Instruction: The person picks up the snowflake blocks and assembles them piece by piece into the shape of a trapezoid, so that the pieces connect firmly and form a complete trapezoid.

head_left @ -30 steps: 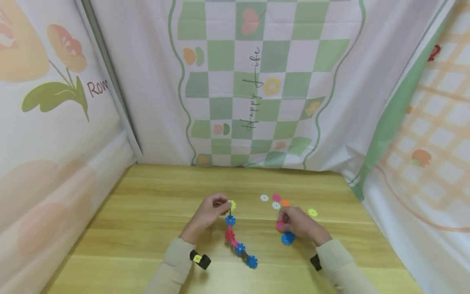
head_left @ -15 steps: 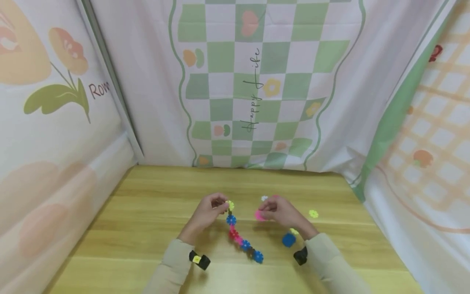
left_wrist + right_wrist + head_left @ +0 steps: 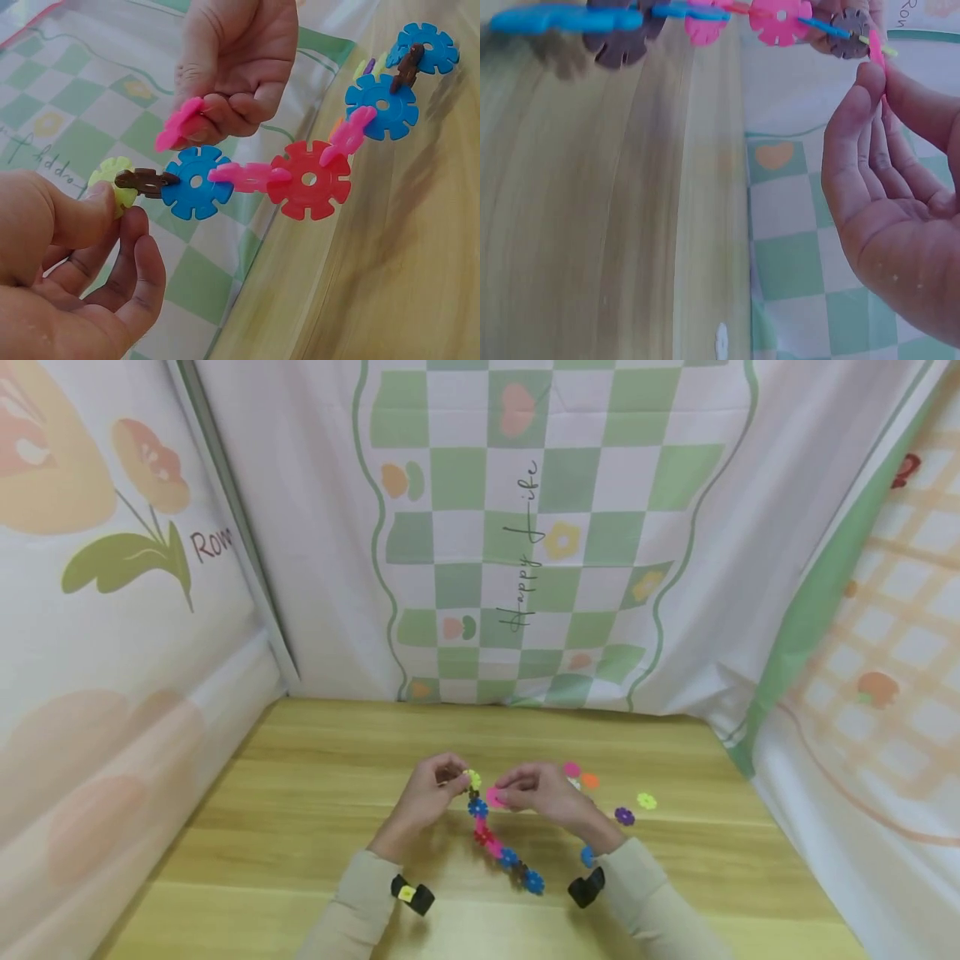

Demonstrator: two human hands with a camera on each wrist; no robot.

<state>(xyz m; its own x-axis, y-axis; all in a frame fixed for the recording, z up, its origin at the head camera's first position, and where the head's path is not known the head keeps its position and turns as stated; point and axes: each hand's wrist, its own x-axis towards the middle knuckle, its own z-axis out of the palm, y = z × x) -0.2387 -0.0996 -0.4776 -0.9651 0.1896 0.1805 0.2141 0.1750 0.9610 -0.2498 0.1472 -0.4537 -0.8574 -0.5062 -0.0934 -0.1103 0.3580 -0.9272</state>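
Observation:
My left hand (image 3: 427, 795) pinches a yellow notched snowflake disc (image 3: 112, 174) between thumb and fingers. It is the end piece of a chain of interlocked notched discs, which hangs down to the right. Along that chain run a brown disc (image 3: 144, 180), a blue disc (image 3: 180, 191), pink ones, a red disc (image 3: 290, 196) and further blue and brown ones. In my right hand (image 3: 547, 793) a loose pink notched disc (image 3: 178, 124) is pinched at the fingertips. It is held close to the yellow end; in the head view a small gap separates them.
Right of the hands, loose discs lie on the wooden table (image 3: 300, 827): purple (image 3: 625, 816), yellow (image 3: 647, 801), orange (image 3: 590, 781) and pink (image 3: 572, 769). A blue disc (image 3: 587, 856) is partly hidden by my right wrist. Printed curtains (image 3: 510, 568) enclose the table.
My right hand has carried the pink disc leftward from the loose pieces to beside the chain's yellow end. The chain's lower end has swung rightward. My left hand has hardly moved.

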